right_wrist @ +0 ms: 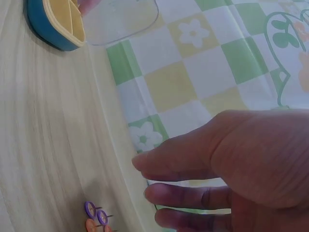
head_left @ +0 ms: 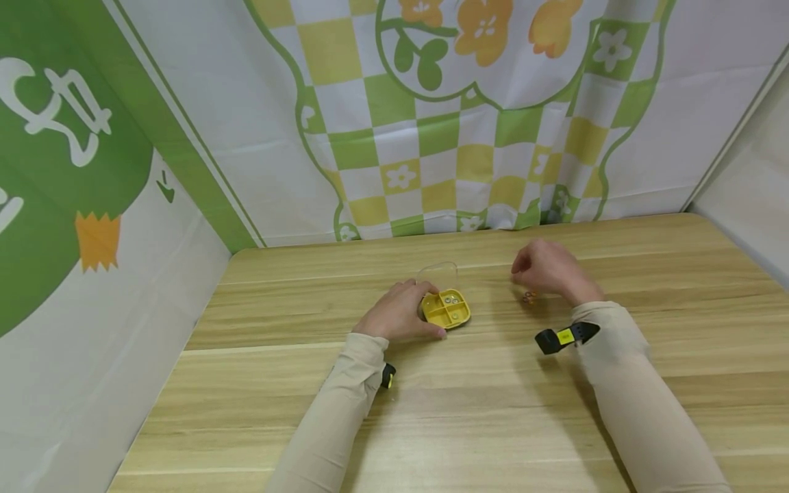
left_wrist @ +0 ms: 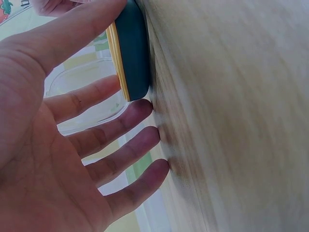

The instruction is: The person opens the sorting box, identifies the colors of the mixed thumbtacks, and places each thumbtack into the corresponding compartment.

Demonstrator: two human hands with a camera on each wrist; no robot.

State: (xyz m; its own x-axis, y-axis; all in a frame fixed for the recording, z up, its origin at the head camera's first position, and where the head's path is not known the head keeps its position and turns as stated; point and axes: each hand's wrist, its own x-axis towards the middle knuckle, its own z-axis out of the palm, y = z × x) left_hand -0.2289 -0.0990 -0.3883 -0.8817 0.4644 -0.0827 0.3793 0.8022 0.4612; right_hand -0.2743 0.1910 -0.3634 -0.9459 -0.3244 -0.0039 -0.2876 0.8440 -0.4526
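Head view: my L hand point(head_left: 402, 312) pinches a yellow-&-blue square plastic box point(head_left: 437, 317), ctr.; R hand point(head_left: 545, 268), loosely bent, nr purple/orange disc-shaped pins point(head_left: 529, 297), ctr. right.

Head view looks forward and down across the worktop point(head_left: 468, 411); both wrist views, close and tilted, share the box point(left_wrist: 135, 53).

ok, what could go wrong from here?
1. The small studs on the table have thin prongs sticking out; one could prick the right hand or slip from its grip.
2. The left hand sits at the rim of the yellow box; a nudge might tip it and mix the pieces in its compartments.
3. The clear lid is open and hard to see; a hand could catch it.
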